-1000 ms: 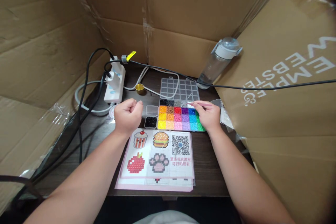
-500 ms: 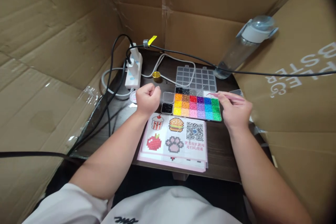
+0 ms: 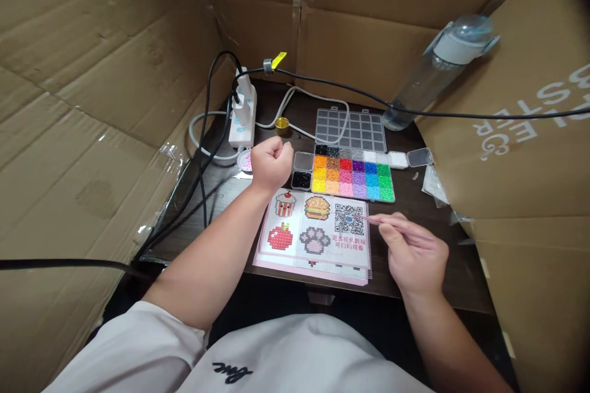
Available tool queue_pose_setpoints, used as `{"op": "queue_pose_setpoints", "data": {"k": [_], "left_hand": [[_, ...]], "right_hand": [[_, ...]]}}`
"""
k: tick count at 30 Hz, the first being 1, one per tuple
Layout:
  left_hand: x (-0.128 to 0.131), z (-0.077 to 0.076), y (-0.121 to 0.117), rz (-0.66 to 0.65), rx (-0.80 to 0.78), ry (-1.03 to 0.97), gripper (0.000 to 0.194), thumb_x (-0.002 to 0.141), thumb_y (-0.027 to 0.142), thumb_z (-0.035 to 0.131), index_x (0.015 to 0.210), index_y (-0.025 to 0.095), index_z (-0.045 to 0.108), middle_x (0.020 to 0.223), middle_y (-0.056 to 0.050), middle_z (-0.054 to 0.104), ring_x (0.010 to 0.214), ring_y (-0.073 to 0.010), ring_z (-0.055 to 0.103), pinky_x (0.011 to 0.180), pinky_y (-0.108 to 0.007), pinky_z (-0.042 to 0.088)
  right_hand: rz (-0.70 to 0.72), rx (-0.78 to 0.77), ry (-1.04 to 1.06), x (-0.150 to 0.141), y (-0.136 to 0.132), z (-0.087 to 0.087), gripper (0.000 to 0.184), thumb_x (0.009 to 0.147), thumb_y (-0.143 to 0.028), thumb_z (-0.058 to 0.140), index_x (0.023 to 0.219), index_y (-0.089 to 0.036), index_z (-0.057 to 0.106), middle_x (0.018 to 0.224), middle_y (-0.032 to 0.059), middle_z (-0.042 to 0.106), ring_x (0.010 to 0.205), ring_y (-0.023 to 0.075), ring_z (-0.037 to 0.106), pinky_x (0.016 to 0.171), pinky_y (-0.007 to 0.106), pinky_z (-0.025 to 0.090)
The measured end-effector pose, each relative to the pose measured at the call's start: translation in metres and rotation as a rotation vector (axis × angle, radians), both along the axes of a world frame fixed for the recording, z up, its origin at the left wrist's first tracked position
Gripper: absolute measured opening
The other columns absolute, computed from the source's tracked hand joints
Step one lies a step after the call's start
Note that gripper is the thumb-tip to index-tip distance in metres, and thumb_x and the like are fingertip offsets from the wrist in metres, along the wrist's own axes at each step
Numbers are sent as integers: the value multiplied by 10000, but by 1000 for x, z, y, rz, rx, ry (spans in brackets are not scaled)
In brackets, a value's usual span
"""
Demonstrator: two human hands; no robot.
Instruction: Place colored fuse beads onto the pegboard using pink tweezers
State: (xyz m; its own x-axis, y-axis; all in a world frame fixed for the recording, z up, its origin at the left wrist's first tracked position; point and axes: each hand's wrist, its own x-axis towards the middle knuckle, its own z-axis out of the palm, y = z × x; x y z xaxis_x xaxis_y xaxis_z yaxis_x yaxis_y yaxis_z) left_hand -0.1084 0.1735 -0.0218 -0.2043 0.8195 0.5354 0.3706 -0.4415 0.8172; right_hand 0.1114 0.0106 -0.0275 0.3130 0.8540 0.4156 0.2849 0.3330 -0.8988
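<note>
My left hand [image 3: 271, 164] is closed in a fist beside the small clear box of black beads [image 3: 302, 180], with nothing showing in it. My right hand [image 3: 416, 256] is shut on pink tweezers [image 3: 405, 230], whose tips point left over the QR code on the pattern sheet [image 3: 322, 256]. This sheet shows bead pictures of a cupcake, a burger, an apple and a paw, and lies on other sheets. Behind it stands the open bead case [image 3: 353, 176], with many colours in its compartments and its clear lid [image 3: 350, 130] folded back. Whether the tips hold a bead is too small to tell.
A small box of white beads [image 3: 397, 159] sits right of the case. A gold cup [image 3: 282, 126], a power strip [image 3: 243, 120] with cables and a tilted water bottle [image 3: 431, 80] stand farther back. A black cable [image 3: 332, 81] crosses above. Cardboard walls surround the table.
My right hand has come back from the bead case toward me with the tweezers, uncovering the white bead box. My left fist stays beside the case. The whole view has shifted slightly.
</note>
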Motion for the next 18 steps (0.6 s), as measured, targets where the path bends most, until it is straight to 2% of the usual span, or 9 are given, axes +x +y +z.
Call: {"op": "queue_pose_setpoints", "data": {"k": [7, 12, 18], "left_hand": [[0, 1, 0, 6, 3, 8, 446, 684, 98, 570, 513, 183, 167, 490, 61, 172, 483, -68, 172, 477, -288, 160], [1, 0, 2, 17, 18, 23, 443, 684, 98, 572, 510, 183, 174, 494, 60, 175, 489, -68, 176, 480, -293, 164], [0, -2, 3, 4, 27, 27, 445, 693, 99, 572, 517, 181, 172, 501, 58, 168, 493, -70, 169, 484, -297, 162]], "right_hand": [[67, -142, -25, -1, -26, -16, 185, 832, -141, 676, 901, -279, 776, 854, 11, 773, 751, 160, 682, 674, 285, 550], [85, -123, 3, -4, -29, -23, 196, 824, -129, 679, 914, -274, 774, 850, 15, 771, 772, 163, 670, 695, 295, 547], [85, -165, -19, -4, -28, -21, 161, 826, -150, 675, 903, -248, 777, 843, 35, 765, 757, 178, 669, 682, 316, 551]]}}
